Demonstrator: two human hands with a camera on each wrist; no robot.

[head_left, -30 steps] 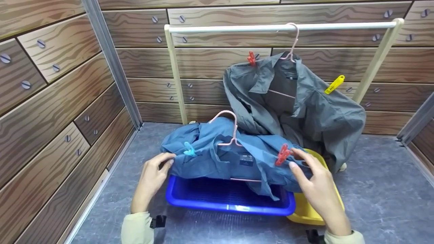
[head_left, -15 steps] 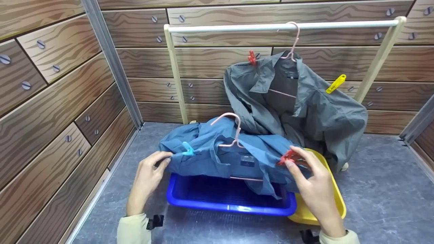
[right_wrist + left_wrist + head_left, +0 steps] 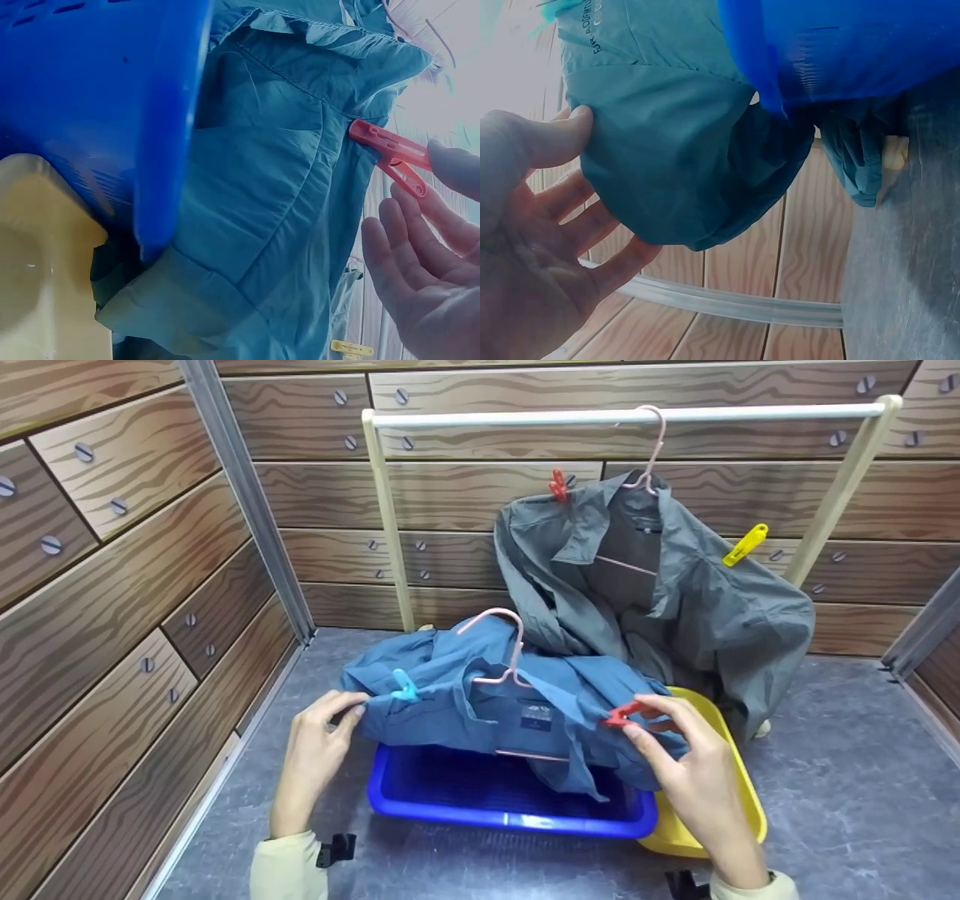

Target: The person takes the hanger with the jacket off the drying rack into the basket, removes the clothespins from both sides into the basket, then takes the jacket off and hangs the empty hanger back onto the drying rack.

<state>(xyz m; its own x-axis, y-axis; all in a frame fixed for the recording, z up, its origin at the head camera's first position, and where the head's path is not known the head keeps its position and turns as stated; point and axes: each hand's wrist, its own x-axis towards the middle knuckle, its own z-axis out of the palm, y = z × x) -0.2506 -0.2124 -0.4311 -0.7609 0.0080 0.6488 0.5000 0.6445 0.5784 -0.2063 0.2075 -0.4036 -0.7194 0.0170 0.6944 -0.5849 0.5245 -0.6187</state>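
A blue shirt (image 3: 435, 712) on a pink hanger (image 3: 516, 649) lies over the blue basket (image 3: 510, 819). My left hand (image 3: 319, 750) pinches the shirt's left shoulder edge; in the left wrist view the thumb lies on the cloth and other fingers are partly behind it. Beside that hand, a light blue clothespin (image 3: 405, 687) is clipped to the shirt. At the other shoulder my right hand (image 3: 694, 765) pinches the handles of a red clothespin (image 3: 390, 154) between thumb and finger. Its tip is on the fabric in the right wrist view.
Behind, a grey shirt (image 3: 720, 615) hangs from a rack's white rail (image 3: 510, 420), with a red clothespin (image 3: 558, 486) and a yellow clothespin (image 3: 745, 545) on it. A yellow basket (image 3: 756, 821) stands partly under the blue one. Wood-patterned walls enclose the grey floor (image 3: 847, 780).
My right fingers have closed on the red clothespin, which has tipped from upright to nearly level and shifted slightly left. My left hand and the shirt's shoulder have moved a little left.
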